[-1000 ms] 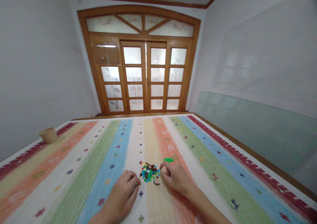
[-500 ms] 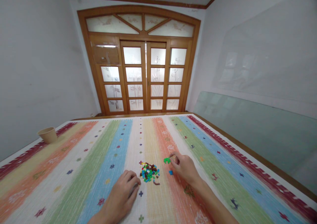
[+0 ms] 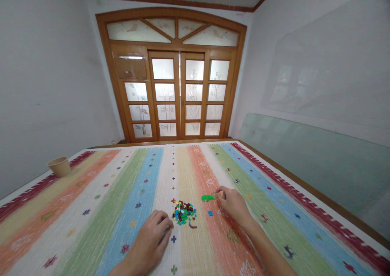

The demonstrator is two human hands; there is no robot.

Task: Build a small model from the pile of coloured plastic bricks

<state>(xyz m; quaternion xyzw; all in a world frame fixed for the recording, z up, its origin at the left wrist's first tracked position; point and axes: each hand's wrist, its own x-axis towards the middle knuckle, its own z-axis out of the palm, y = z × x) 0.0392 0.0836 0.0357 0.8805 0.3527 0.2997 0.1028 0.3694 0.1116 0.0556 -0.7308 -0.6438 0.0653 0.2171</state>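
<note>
While the left hand (image 3: 151,237) rests curled, the right hand (image 3: 234,206) arches beside green pieces (image 3: 207,198); both grips unclear.

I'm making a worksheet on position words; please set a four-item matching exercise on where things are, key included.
Things
1. Mixed pile
2. Green cluster
3. Lone blue piece
4. Paper cup

Places
A. On an orange stripe, nearer the person than the green cluster
B. Upright, near the left side of the tablecloth
C. Just beyond the lone blue piece, near the fingertips of the right hand
D. Closest to the left hand

Pairs: 1-D, 2-C, 3-A, 4-B
</note>
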